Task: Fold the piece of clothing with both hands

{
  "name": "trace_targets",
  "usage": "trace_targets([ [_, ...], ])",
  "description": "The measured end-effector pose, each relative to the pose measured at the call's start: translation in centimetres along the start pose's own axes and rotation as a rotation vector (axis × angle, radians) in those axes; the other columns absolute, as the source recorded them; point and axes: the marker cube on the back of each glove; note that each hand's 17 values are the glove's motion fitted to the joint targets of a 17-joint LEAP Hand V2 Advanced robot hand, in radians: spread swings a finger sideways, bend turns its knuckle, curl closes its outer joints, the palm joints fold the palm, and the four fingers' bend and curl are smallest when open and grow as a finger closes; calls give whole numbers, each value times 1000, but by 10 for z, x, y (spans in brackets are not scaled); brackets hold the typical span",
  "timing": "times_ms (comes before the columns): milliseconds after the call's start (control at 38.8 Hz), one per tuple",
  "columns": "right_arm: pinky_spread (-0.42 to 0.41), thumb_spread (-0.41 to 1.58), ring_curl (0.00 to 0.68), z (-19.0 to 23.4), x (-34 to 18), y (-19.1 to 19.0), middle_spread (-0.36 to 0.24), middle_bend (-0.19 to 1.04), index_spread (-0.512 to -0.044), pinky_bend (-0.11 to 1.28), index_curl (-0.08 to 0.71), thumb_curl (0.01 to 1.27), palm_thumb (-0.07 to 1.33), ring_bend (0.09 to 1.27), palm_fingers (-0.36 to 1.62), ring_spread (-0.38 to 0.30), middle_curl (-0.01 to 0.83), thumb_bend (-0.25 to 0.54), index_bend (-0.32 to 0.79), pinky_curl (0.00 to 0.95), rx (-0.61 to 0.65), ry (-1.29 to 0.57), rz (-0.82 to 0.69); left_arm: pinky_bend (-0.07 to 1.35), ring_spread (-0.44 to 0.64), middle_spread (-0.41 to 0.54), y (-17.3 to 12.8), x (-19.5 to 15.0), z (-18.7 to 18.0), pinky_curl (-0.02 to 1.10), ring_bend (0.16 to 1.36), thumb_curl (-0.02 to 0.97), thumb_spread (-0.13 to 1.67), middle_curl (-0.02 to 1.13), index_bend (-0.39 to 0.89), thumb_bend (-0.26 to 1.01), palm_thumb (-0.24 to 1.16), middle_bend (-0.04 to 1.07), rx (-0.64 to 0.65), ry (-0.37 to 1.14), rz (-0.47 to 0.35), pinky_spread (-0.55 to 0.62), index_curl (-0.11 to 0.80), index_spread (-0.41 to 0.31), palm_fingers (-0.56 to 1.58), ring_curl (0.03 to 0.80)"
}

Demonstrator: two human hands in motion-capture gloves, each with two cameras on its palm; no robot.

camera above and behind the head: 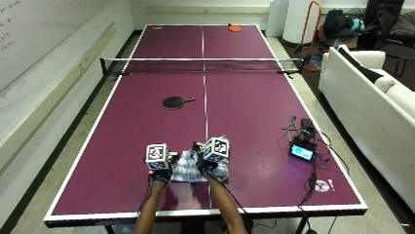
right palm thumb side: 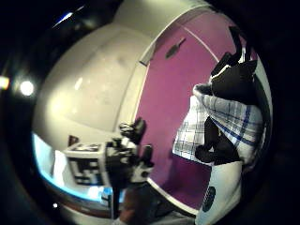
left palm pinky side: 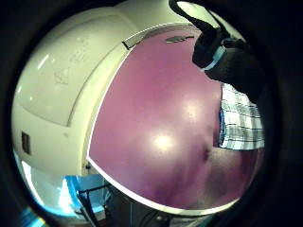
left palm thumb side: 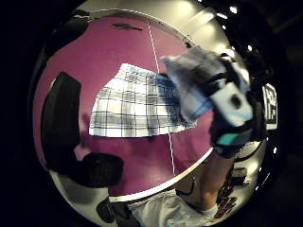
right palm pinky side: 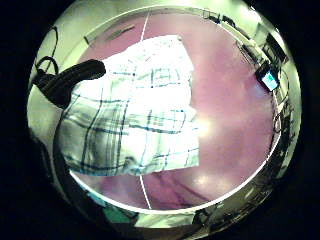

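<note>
Low in the outside view, near the worktop's front edge and on its white centre line, lies the checked piece of clothing, white with dark lines. The left hand is at its left edge, fingers straight, holding nothing. The right hand is at its right edge, and its fingers curl round a lifted fold of the cloth. A black paddle lies further up the frame, a small lit device toward the right.

Bright overhead light glares off the table; palm views warp.
</note>
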Motion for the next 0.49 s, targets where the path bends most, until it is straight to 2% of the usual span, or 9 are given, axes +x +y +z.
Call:
trace_targets([
  [77, -369, 778, 464, 22, -20, 12, -239, 473, -333, 534, 269, 476, 1036, 742, 1217, -277, 513, -23, 121, 399, -72, -22, -68, 411, 62, -57, 21, -2, 7, 403, 572, 203, 1549, 330, 126, 105, 337, 174, -146, 80, -17, 197, 331, -110, 520, 348],
  [129, -370, 768, 463, 35, -24, 16, -240, 473, -333, 530, 270, 483, 1040, 737, 1223, -278, 513, -21, 121, 398, -106, -1, -85, 411, 59, -60, 28, -7, 9, 404, 572, 207, 1554, 331, 127, 110, 347, 173, -178, 95, -29, 194, 329, -110, 521, 348],
  [232, -371, 751, 462, 47, -28, 5, -246, 473, -334, 523, 275, 496, 1042, 730, 1230, -278, 513, -24, 122, 396, -20, 18, -143, 410, 54, -63, 33, -14, 11, 404, 572, 214, 1555, 333, 128, 116, 362, 172, -196, 93, -42, 190, 324, -110, 521, 347],
  [283, -372, 746, 462, 47, -33, 4, -246, 470, -335, 520, 278, 501, 1042, 727, 1233, -279, 512, -24, 124, 395, -15, -14, -189, 410, 53, -64, 34, -14, 9, 403, 571, 216, 1556, 333, 128, 118, 366, 171, -201, 100, -41, 189, 322, -110, 522, 347],
  [386, -372, 729, 463, 39, -23, 8, -247, 473, -334, 522, 277, 510, 1042, 726, 1228, -278, 512, -26, 104, 396, -117, 72, -222, 409, 51, -65, 32, -15, 16, 403, 571, 221, 1559, 333, 129, 124, 379, 170, -201, 103, -37, 187, 318, -110, 523, 345],
  [438, -361, 737, 468, 31, -22, 11, -256, 460, -337, 555, 242, 511, 1023, 752, 1153, -280, 504, -35, 11, 403, -200, 86, -281, 409, 50, -66, 30, -16, 18, 403, 571, 226, 1560, 333, 129, 128, 388, 169, -199, 102, -31, 186, 317, -110, 523, 345],
  [489, -334, 794, 456, 23, -19, 13, -266, 407, -339, 612, 208, 493, 978, 724, 1014, -286, 485, -48, -41, 416, -266, 107, -329, 408, 50, -66, 28, -16, 19, 402, 571, 228, 1560, 333, 130, 130, 392, 169, -196, 102, -27, 185, 316, -110, 524, 344],
])
